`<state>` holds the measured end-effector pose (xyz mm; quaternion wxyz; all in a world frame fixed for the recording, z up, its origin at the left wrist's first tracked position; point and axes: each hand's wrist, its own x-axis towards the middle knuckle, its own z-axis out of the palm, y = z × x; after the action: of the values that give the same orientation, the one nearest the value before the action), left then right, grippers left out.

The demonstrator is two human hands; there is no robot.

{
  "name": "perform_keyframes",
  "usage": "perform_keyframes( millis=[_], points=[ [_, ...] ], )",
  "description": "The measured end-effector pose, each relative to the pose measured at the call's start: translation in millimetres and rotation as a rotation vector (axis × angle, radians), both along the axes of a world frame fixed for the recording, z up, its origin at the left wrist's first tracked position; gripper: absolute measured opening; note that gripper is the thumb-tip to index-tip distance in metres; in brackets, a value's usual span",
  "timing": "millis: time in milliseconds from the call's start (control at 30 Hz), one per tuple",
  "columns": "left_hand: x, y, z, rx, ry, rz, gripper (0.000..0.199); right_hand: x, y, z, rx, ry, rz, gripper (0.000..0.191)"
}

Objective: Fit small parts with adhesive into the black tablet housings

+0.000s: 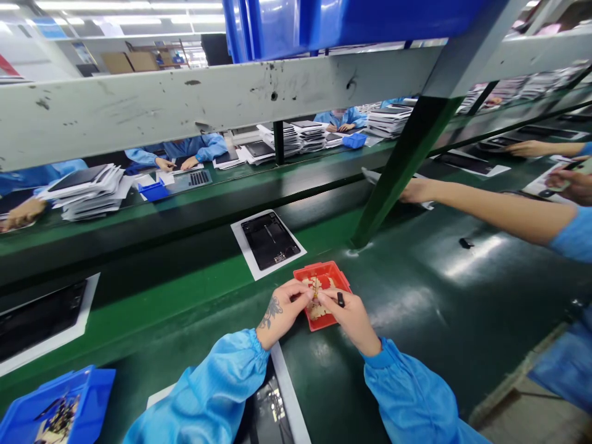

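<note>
My left hand [285, 309] and my right hand [350, 316] meet over a small red bin [343, 280]. Thumbs and forefingers are pinched close together around something thin and yellowish, too small to name. Pale, cream-coloured flat bits [322, 310] lie inside the bin beneath my fingers. A small black object [341, 299] sits against a finger of my right hand; I cannot tell whether it is worn or held. Under my left sleeve, partly hidden, is a black tablet-like panel [263, 410] on a white sheet.
A blue bin [95, 394] of small parts stands at lower left. Black panels on white sheets [271, 240] lie on the green bench beyond. A green post [393, 179] rises ahead under a pale beam [185, 111]. A co-worker's arm [499, 206] reaches in from the right.
</note>
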<state>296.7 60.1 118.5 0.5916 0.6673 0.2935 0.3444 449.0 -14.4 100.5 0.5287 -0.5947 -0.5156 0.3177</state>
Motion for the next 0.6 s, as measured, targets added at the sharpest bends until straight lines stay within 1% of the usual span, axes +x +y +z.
perform_keyframes(
  millis=[167, 300, 400, 500, 600],
  points=[
    [-1.9, -0.3, -0.9, -0.065, -0.010, -0.001, 0.018, -0.6, 0.8, -2.5, 0.026, -0.101, -0.038, 0.021],
    [-2.9, 1.1, -5.9, -0.203, -0.047, 0.016, 0.018, -0.3, -0.4, -3.3, 0.064, -0.228, -0.112, 0.015],
    [-7.3, 3.1, -6.9, -0.309, -0.093, 0.067, 0.018, 2.5, -1.7, -3.4, 0.080, -0.308, -0.179, 0.019],
    [-19.3, 3.0, -4.3, -0.369, -0.108, 0.116, 0.021, 5.5, -1.8, -5.7, 0.086, -0.385, -0.210, 0.027],
    [-40.3, -0.8, -2.7, -0.408, -0.093, 0.153, 0.032, 6.8, -0.2, -10.9, 0.096, -0.453, -0.209, 0.021]
  ],
)
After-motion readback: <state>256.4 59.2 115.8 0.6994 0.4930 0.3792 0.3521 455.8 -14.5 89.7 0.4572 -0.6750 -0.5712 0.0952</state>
